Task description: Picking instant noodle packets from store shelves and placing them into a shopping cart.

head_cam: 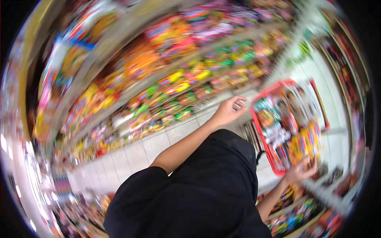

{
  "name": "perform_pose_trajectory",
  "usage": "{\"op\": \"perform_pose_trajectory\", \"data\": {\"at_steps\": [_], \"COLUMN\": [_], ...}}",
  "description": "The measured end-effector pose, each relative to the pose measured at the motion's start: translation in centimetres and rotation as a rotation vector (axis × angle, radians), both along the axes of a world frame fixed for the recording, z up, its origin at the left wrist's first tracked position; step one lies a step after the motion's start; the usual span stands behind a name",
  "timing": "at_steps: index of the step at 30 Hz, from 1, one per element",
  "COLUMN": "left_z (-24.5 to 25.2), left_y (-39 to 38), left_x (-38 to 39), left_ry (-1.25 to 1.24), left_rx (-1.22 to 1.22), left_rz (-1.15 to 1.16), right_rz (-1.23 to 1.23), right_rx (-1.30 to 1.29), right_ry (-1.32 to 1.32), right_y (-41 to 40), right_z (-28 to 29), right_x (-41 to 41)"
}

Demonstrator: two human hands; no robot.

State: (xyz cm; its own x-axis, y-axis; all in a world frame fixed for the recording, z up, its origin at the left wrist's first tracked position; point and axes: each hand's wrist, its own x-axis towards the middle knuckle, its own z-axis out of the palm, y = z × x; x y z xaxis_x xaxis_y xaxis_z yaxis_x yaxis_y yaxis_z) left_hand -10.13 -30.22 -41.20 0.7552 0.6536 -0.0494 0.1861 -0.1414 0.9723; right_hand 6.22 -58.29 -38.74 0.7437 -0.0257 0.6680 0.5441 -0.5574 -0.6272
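Observation:
A red-rimmed shopping basket (261, 135) full of packaged goods stands in front of me, to the right of my body. My left hand (231, 109) hangs just left of its rim, fingers loosely curled and apart, with nothing seen in it. Near the basket's lower right corner is my right hand (301, 171), its fingers spread and no item visible between them. Close to that hand lie yellow packets (306, 141) in the basket. White and brown packages (297, 104) fill the far part, and a teal-green pack (266, 111) lies by the left rim. Blur hides the labels.
Shelves of colourful snack packets (178, 80) run along the left. More shelving rises at the right (342, 56) and stocked racks sit at lower right (300, 214). Pale floor tiles (151, 148) form the aisle. A dark metal frame (249, 134) shows beside the basket.

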Motion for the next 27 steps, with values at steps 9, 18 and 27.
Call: {"op": "perform_pose_trajectory", "data": {"at_steps": [9,18,27], "left_z": [3.5,4.8,5.8], "left_y": [6.3,8.2,9.4], "left_x": [-18.2,-31.7,-36.5], "left_ry": [-0.234,-0.79,-0.857], "left_rx": [-0.251,-0.825,-0.766], "left_rz": [0.626,0.894,0.868], "right_rz": [1.19,1.765,1.347], "right_rx": [-0.066,-0.236,-0.542], "right_ry": [0.297,-0.367,-0.809], "right_y": [21.4,41.9,48.9], "right_z": [6.4,14.3,10.9], "right_x": [-10.1,-28.8,-35.6]}}
